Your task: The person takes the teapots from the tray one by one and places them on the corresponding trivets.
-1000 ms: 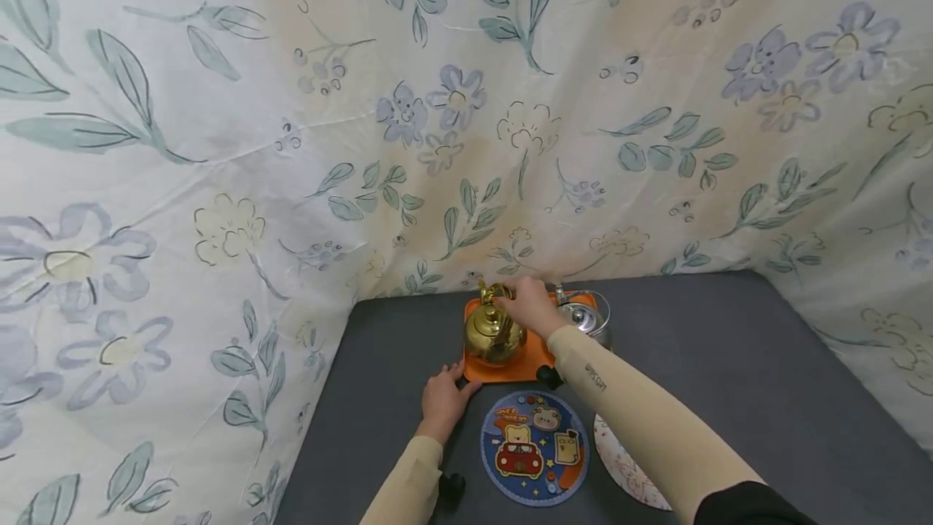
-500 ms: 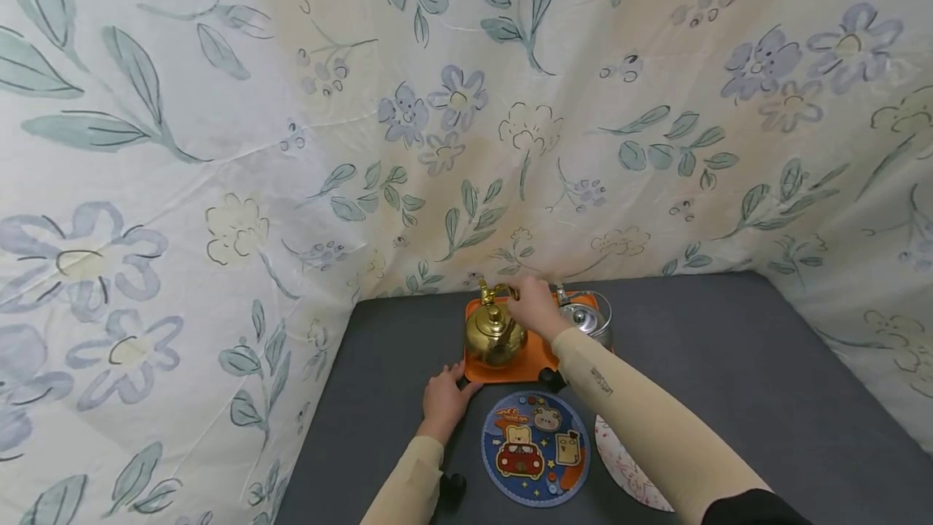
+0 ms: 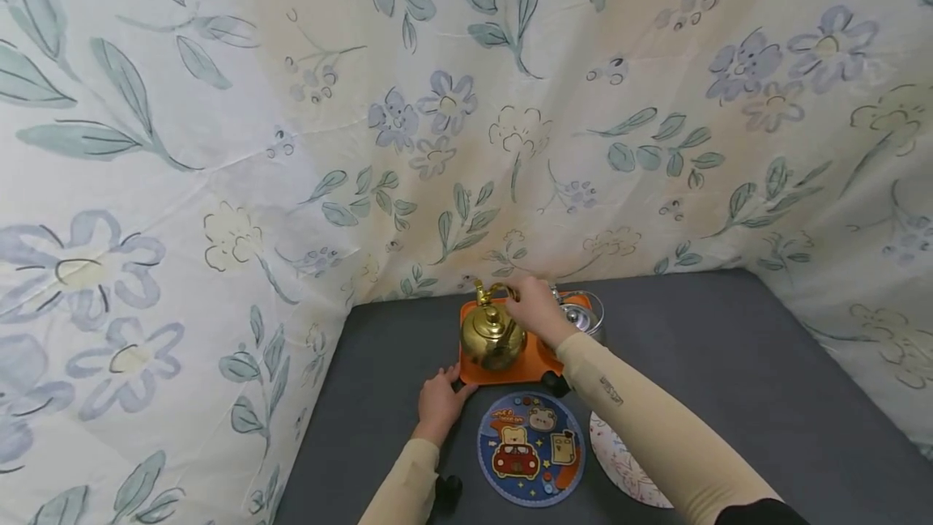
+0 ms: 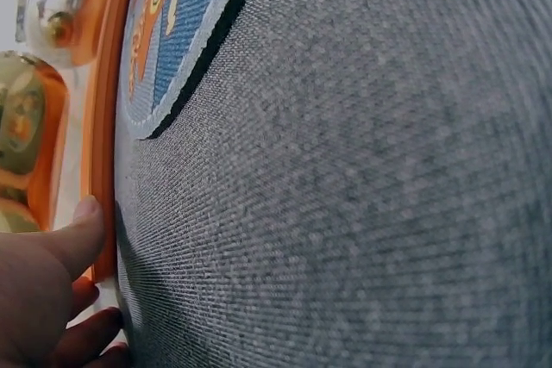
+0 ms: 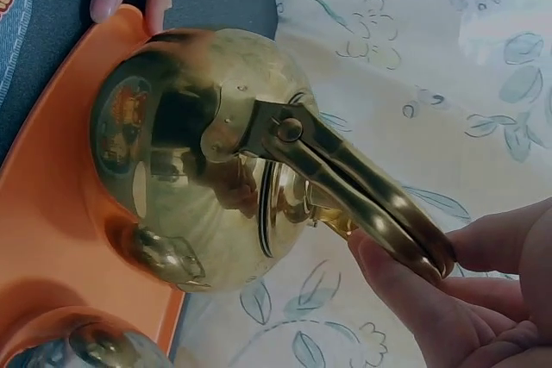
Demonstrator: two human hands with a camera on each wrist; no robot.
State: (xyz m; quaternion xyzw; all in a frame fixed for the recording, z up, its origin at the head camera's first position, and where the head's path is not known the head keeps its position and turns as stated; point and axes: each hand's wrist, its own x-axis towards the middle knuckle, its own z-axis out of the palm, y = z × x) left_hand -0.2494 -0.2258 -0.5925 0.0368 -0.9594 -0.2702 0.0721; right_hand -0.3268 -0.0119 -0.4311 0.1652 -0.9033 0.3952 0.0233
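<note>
My right hand (image 3: 538, 308) pinches the arched handle (image 5: 371, 204) of a shiny gold kettle (image 3: 492, 337) between thumb and fingers. The kettle stands upright over the left part of an orange tray (image 3: 530, 364), its spout towards the back. At the tray's near left corner, my left hand (image 3: 438, 405) grips the edge. The left thumb (image 4: 84, 220) lies along the front rim and the other fingers go round the side. A silver kettle (image 3: 594, 328) sits on the tray's right part, partly hidden behind my right wrist.
In front of the tray lies a round blue mat (image 3: 503, 486) with cartoon figures. Beside it is a round pink-and-white mat (image 3: 619, 464), partly covered by my right sleeve. A floral cloth (image 3: 521, 209) hangs behind the dark grey table (image 3: 678, 330).
My right hand has shifted slightly to the right, and the gold kettle's handle has swung a little with it. The left hand stays at the tray corner.
</note>
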